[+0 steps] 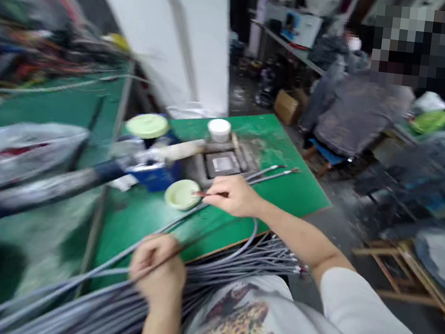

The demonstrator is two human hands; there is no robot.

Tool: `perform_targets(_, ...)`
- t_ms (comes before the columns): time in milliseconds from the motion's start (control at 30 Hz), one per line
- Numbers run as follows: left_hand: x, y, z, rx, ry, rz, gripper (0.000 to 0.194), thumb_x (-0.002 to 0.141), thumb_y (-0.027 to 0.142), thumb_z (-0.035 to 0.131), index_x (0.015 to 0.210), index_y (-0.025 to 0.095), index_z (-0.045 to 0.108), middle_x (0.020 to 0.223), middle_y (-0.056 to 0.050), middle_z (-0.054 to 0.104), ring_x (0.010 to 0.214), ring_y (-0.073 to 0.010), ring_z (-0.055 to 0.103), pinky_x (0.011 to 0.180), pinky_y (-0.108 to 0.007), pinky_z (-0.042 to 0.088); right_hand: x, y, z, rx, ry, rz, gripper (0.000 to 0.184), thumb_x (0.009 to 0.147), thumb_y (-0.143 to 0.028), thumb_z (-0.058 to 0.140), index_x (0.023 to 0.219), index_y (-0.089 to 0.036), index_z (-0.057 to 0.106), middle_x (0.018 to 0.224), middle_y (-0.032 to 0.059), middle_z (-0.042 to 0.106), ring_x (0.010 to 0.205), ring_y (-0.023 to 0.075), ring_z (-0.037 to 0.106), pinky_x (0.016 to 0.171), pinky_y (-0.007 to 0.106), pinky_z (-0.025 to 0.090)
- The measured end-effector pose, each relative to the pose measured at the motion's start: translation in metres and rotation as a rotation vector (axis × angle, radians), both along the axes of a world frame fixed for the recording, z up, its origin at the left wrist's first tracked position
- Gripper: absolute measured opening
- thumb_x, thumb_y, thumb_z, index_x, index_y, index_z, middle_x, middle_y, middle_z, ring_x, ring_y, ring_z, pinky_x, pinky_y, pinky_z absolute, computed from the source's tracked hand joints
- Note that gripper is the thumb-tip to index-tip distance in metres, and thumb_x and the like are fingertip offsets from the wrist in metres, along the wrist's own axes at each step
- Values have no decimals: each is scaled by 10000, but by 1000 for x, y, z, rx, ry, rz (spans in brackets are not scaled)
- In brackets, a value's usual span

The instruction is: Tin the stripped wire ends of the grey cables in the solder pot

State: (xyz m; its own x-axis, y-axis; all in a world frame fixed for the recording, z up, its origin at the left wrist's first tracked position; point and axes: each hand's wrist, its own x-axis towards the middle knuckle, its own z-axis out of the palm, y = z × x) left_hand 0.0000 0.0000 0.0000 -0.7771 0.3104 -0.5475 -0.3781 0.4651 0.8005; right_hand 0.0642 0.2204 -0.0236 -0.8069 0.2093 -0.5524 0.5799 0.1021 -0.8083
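Note:
My right hand is closed in a pinch around a thin reddish-brown wire end, whose tip is over the rim of a pale green shallow dish. My left hand, nearer to my body, is curled closed on a thin dark cable that runs up toward the right hand. Blur hides the exact grip. Grey cables stretch across the table below both hands, and a thick bundle of them lies along my lap. Two stripped cable ends rest on the green table beyond my right hand.
Behind the dish stand a grey metal block with a dark recess, a white tub and a blue device with a pale lid on it. A hose crosses from the left. A white pillar and a seated person are farther back.

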Motion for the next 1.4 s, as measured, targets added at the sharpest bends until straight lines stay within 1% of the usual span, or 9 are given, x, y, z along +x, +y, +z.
perform_targets(67,10,7,5,-31,-37,-144,109,784,154,657,681,162,621,641,32,546,619,-90,498,598,-204,395,-17,0,-12,-30,-18,36,244,847,-254,617,647,-122,665,624,-18,508,614,84,453,595,238,287)
perform_targets(133,14,13,0,-47,-89,-242,113,802,176,650,690,162,638,630,26,546,601,-90,494,589,-209,391,-33,-2,-31,-49,-49,99,277,837,-259,621,596,-124,644,597,-20,495,585,83,427,579,250,263)
perform_targets(333,12,15,-11,-31,-200,-226,143,828,239,643,716,150,657,614,17,506,547,-79,437,543,-214,354,-59,-24,-81,-11,-205,376,262,793,-287,624,582,-137,664,592,-3,546,562,95,433,555,265,226)
perform_targets(500,10,17,-11,-14,-260,-193,154,823,248,646,721,135,668,610,11,504,525,-70,418,523,-211,341,-66,-33,-95,57,-301,515,260,787,-320,589,608,-154,679,607,-1,580,571,104,453,541,257,228)
perform_targets(667,8,16,-12,3,-292,-171,160,822,255,647,726,129,670,617,7,509,532,-69,421,517,-204,339,-71,-37,-104,90,-371,575,240,776,-318,573,630,-166,688,619,2,606,590,114,478,540,254,245)
perform_targets(833,7,15,-13,10,-295,-166,147,821,247,649,734,130,672,621,2,524,541,-70,430,524,-202,344,-73,-36,-102,83,-360,568,244,765,-317,562,637,-158,695,627,15,621,590,120,486,547,257,258)
perform_targets(1000,4,17,-12,11,-294,-158,142,820,234,647,726,130,670,630,-5,543,539,-68,435,517,-198,342,-56,3,-101,125,-312,379,302,771,-381,555,644,-145,694,629,21,629,586,123,500,560,262,290)
perform_targets(1167,3,17,-12,17,-300,-165,146,825,240,642,723,139,668,625,-5,541,546,-74,439,514,-201,338,-10,42,-128,324,-495,270,349,749,-424,549,549,-153,640,483,-5,507,508,112,434,528,264,269)
perform_targets(1400,3,18,-13,4,-325,-160,156,827,257,643,721,143,659,632,1,534,538,-70,426,509,-203,331,29,42,-162,424,-646,264,306,727,-397,544,581,-169,688,550,20,593,552,134,493,545,258,302)
